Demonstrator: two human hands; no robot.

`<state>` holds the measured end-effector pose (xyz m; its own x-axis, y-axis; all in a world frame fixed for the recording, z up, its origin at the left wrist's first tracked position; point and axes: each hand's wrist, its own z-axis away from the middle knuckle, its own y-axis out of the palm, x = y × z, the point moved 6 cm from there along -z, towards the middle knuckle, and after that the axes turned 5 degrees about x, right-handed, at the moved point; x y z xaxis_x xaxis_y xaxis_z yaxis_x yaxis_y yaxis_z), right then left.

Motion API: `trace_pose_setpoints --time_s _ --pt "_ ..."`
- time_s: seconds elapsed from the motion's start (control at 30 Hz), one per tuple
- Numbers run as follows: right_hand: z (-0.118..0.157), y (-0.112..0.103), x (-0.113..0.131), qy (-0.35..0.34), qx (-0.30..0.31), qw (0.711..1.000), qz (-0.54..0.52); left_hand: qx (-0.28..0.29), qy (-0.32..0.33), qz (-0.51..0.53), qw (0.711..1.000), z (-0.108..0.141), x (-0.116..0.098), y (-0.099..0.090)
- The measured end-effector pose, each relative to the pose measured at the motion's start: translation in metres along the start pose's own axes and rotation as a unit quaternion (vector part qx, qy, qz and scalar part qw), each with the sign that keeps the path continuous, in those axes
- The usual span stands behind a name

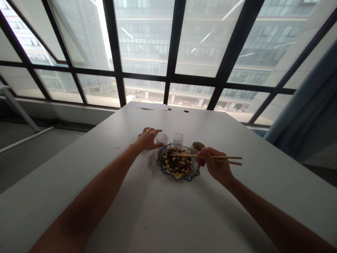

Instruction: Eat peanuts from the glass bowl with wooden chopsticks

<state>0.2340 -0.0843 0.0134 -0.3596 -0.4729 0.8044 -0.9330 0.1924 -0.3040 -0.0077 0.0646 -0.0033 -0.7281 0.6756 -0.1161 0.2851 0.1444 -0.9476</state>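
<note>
Chopsticks (229, 157), pinched in the right hand (214, 163), extend over the bowl (181, 179), presumably keeping skin off its contents (181, 163); left hand (148, 138), spread, brackets a cup (162, 138), grip indeterminate.

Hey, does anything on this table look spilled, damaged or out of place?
Nothing clearly stands out. The pieces sit inside the glass bowl, I see no spill or damage, and the chopsticks are held in the right hand, tips over the bowl.
</note>
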Motion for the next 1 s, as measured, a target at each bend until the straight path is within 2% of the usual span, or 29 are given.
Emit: trace_pose_setpoints --time_s 0.07,0.17,0.27,0.37,0.5,0.63,0.7,0.8,0.9,1.0 --pt "0.001 -0.014 0.000 -0.003 -0.055 0.998 -0.007 -0.027 0.012 0.011 1.000 0.004 -0.005 -0.006" --pt "0.005 -0.027 0.003 -0.016 -0.079 0.997 0.013 -0.075 0.002 0.024 0.997 0.014 -0.006 -0.013" --pt "0.012 -0.033 0.008 -0.045 -0.079 0.995 0.040 -0.131 -0.034 0.017 0.991 0.032 0.002 -0.015" --pt "0.019 -0.032 0.017 -0.080 -0.066 0.993 0.062 -0.198 -0.083 0.028 0.976 0.057 0.019 -0.013" --pt "0.020 -0.021 0.023 -0.070 -0.010 0.996 0.054 -0.247 -0.146 0.105 0.952 0.081 0.051 0.004" --pt "0.021 -0.011 0.007 0.007 0.011 1.000 0.005 -0.216 -0.204 0.259 0.919 0.084 0.076 0.027" --pt "0.023 -0.006 -0.005 0.026 0.017 0.999 -0.014 -0.176 -0.219 0.299 0.912 0.080 0.078 0.033" --pt "0.028 -0.001 -0.021 0.039 0.015 0.998 -0.056 -0.127 -0.233 0.295 0.918 0.076 0.073 0.032" --pt "0.032 -0.011 -0.029 0.038 -0.065 0.993 -0.088 -0.115 -0.234 0.280 0.924 0.075 0.068 0.027" --pt "0.038 -0.025 -0.027 0.009 -0.134 0.990 -0.049 -0.114 -0.228 0.270 0.928 0.074 0.066 0.025"
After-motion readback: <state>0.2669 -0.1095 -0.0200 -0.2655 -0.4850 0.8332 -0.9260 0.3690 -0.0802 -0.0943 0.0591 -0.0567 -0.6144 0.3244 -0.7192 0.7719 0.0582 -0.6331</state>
